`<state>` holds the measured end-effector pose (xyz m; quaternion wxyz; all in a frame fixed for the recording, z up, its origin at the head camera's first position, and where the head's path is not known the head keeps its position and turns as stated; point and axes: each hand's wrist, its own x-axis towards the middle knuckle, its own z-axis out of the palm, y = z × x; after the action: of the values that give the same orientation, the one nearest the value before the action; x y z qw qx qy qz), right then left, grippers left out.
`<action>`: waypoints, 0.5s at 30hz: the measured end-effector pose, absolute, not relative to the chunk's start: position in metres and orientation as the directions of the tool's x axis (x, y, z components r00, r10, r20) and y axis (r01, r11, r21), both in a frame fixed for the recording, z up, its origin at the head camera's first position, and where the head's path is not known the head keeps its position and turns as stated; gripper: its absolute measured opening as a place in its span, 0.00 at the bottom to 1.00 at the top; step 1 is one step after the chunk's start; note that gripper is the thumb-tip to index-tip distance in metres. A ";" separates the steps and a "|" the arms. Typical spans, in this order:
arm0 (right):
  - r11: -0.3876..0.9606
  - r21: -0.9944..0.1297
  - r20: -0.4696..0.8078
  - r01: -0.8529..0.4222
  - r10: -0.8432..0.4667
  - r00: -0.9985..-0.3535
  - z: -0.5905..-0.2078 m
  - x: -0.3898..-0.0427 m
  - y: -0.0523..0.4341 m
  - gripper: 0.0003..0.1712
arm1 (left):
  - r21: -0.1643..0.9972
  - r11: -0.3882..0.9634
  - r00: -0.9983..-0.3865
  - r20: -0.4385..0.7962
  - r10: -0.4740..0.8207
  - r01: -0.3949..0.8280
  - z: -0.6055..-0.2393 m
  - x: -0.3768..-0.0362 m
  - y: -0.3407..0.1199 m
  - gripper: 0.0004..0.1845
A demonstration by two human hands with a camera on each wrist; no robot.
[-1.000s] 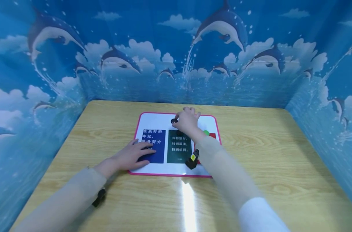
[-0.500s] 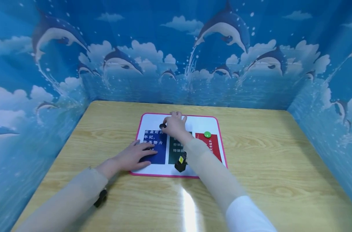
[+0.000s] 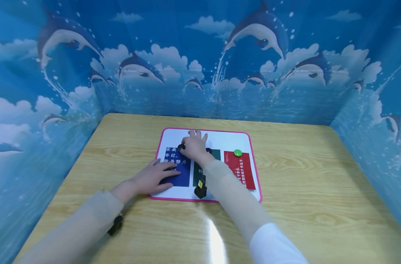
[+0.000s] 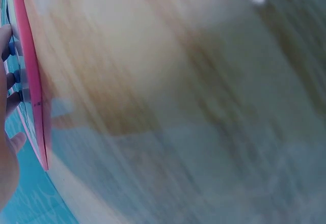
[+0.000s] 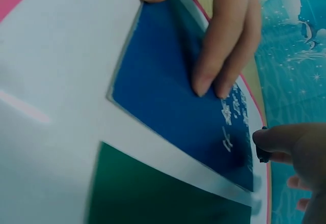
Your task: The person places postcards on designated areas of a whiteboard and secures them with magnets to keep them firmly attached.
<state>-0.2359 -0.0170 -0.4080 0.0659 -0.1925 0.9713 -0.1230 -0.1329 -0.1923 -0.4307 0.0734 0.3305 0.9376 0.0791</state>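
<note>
A white magnetic board [image 3: 226, 140] with a pink rim lies flat on the table, bearing a blue card [image 3: 184, 176], a green card [image 3: 217, 155] and a red card [image 3: 239, 169]. My left hand [image 3: 152, 178] rests with its fingers spread on the blue card's left and lower part. Between thumb and forefinger, my right hand [image 3: 194, 147] pinches a round black magnet [image 5: 263, 151] at the blue card's top edge. Another black magnet [image 3: 208, 150] sits at the green card's top, partly behind my right hand. A green magnet [image 3: 237, 153] is on the red card's top.
The wood-grain table [image 3: 302, 176] stretches out on both sides of the board. A blue dolphin-print curtain [image 3: 200, 95] stands behind the table and along its sides. A black wrist device [image 3: 200, 187] on my right sleeve covers part of the green card.
My right hand has moved left with the black magnet, from above the green card to the blue card's top edge. The left hand has stayed on the blue card.
</note>
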 end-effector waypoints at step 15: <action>0.906 -0.234 -0.098 -0.353 -0.383 -0.919 -0.413 -0.230 -0.019 0.17 | 0.194 0.769 -0.768 -0.094 0.633 0.609 -0.429 -0.131 -0.189 0.26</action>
<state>-0.2300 -0.0186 -0.4133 0.0708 -0.1888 0.9737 -0.1063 -0.1314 -0.1894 -0.4288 0.0770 0.3314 0.9372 0.0765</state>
